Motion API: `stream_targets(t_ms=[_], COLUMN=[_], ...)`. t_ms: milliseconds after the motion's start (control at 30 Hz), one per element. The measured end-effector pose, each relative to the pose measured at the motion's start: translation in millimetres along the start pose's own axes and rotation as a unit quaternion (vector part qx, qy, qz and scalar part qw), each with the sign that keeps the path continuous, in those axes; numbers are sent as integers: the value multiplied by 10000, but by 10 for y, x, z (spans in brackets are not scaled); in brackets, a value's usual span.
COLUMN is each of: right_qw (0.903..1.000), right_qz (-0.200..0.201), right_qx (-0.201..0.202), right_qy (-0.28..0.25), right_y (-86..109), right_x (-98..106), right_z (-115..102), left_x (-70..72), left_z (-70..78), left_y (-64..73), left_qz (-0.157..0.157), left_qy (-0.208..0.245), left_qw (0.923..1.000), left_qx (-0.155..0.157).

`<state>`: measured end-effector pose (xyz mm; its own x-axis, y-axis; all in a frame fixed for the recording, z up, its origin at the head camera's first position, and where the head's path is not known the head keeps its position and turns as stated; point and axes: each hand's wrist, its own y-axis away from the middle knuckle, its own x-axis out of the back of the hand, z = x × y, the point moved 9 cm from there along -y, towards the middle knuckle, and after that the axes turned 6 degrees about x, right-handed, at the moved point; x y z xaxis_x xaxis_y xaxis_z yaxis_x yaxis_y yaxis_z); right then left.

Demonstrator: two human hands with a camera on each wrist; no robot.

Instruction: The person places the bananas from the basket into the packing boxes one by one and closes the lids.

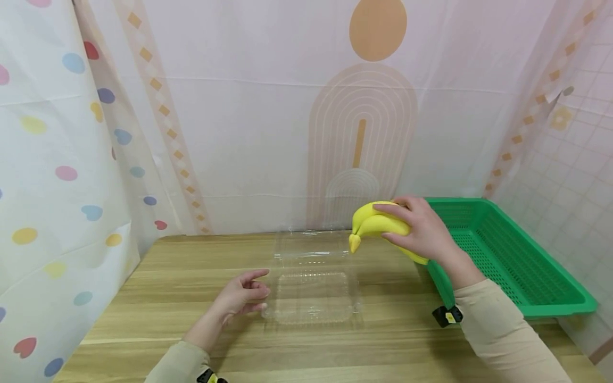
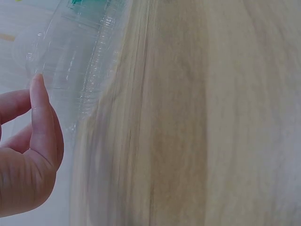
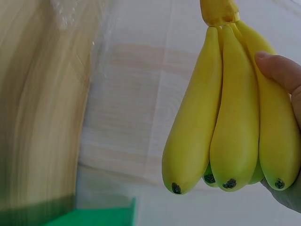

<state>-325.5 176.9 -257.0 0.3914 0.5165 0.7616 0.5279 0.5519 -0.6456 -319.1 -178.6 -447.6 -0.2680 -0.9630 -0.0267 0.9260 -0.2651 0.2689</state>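
Note:
My right hand (image 1: 421,226) grips a bunch of yellow bananas (image 1: 378,223), held in the air between the clear container and the green basket. In the right wrist view the bananas (image 3: 233,117) hang from one stem, dark tips downward, with the thumb along one of them. A clear plastic clamshell box (image 1: 313,298) lies opened on the table, its lid (image 1: 311,244) folded back toward the curtain. At the box's left edge is my left hand (image 1: 241,295), fingers loosely bent. The left wrist view shows a fingertip of the left hand (image 2: 35,141) right at the plastic.
A green plastic basket (image 1: 560,311) with perforated walls stands on the right of the wooden table (image 1: 177,276). Behind the table hangs a patterned curtain (image 1: 258,133); a dotted one (image 1: 48,213) hangs on the left. Each wrist wears a small black device.

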Motion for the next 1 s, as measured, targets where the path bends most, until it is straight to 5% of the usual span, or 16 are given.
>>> stream_targets(t_ms=[700,1000], right_qw=[9969,9936], right_qz=[-359,-850], right_qx=[519,614], right_qy=[-462,-418], right_y=[-201,-279], right_x=[-733,-1008], right_z=[-610,-838], left_x=[-5,6], left_z=[-13,-9], left_y=[-5,-9], left_qz=[55,170], left_qy=[-27,-19], left_qw=[10000,9999], left_qx=[-3,22])
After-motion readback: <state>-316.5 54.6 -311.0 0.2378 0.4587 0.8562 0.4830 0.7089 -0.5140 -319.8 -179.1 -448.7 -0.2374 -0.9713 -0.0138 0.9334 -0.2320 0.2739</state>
